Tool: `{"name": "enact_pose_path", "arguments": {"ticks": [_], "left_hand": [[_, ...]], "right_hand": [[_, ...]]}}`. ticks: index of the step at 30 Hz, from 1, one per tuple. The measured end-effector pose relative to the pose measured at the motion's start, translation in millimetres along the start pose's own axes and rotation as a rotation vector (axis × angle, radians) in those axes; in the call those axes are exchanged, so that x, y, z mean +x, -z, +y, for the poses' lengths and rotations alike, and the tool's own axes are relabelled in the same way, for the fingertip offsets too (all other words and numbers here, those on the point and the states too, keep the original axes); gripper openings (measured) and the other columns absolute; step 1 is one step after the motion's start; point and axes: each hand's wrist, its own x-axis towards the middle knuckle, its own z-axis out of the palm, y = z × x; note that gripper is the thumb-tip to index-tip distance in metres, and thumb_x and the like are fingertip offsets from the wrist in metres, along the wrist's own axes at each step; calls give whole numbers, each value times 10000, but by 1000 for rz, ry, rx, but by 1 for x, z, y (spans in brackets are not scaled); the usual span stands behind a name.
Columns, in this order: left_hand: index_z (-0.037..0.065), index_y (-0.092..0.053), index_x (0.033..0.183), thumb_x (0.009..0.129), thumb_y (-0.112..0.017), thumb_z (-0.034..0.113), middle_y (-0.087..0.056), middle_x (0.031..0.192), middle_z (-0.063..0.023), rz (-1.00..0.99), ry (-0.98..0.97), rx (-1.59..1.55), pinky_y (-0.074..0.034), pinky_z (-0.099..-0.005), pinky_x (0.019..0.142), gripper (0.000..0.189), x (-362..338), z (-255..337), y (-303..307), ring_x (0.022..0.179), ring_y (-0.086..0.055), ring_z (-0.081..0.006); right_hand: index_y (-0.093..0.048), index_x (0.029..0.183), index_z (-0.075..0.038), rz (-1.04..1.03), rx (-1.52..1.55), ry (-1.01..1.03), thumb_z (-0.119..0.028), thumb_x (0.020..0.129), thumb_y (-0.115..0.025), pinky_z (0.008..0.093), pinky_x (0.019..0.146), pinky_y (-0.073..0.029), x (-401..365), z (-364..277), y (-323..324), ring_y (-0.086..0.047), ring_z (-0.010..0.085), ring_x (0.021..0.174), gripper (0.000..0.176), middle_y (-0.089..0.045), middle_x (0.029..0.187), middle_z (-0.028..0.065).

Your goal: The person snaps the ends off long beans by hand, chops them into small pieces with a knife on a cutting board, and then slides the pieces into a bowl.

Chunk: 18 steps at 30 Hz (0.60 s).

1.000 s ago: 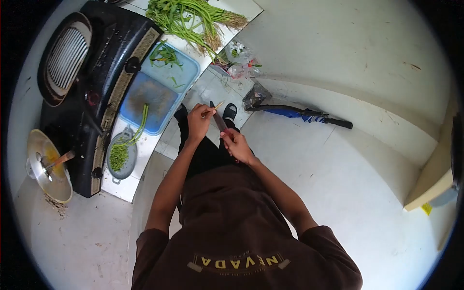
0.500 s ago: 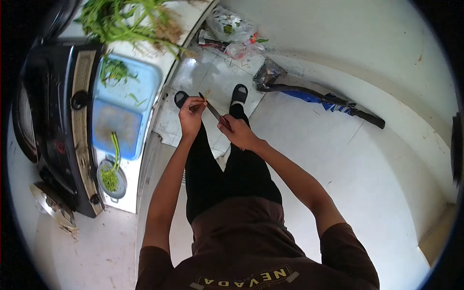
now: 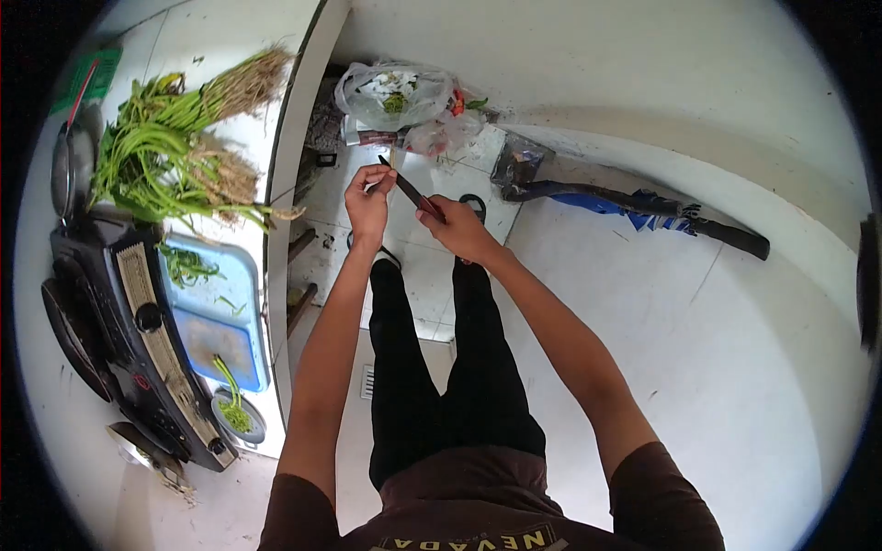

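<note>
One knife (image 3: pixel 404 188) in right hand (image 3: pixel 459 230), apart from counter edge (image 3: pixel 282 138).

- A kitchen, most likely in a home, since the stove is a single small one and the person wears slippers (image 3: pixel 473 205).
- Dark stove (image 3: pixel 165 367) with knobs along its front.
- White tiled counter (image 3: pixel 230 37) just beside it.
- Leafy greens (image 3: pixel 152 161) with their roots on, heaped on the counter.
- Blue tray (image 3: pixel 241 277) holding loose leaves.
- Grey bowl (image 3: pixel 256 426) of chopped greens (image 3: pixel 235 419).
- Knife (image 3: pixel 415 199) in the person's right hand (image 3: pixel 459 230).
</note>
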Motion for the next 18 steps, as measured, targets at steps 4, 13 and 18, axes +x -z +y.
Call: {"name": "enact_pose_path", "arguments": {"ticks": [4, 13, 18], "left_hand": [[15, -703, 975, 880, -758, 22, -698, 913, -51, -30, -21, -16, -510, -264, 826, 110, 41, 3, -17, 873, -632, -123], [26, -727, 973, 873, -770, 54, -707, 891, -38, -30, -107, 172, -512, -268, 792, 112, 114, 17, -39, 834, -636, -112], [27, -737, 1064, 902, -748, 111, -730, 946, -62, -30, -64, 210, -508, -283, 852, 183, 143, 28, -47, 891, -659, -135]], "right_hand": [[-615, 1009, -31, 46, 130, 51, -367, 1019, -601, 318, 523, -413, 24, 16, 13, -487, 126, 528, 336, -552, 650, 28], [-637, 1051, -1, 52, 267, -74, -354, 1003, -598, 370, 464, -456, 76, 19, 38, -585, 187, 519, 358, -638, 715, 73], [-637, 1059, -7, 106, 295, -64, -360, 1004, -589, 364, 448, -451, 102, 18, 45, -600, 192, 520, 361, -636, 719, 73]]}}
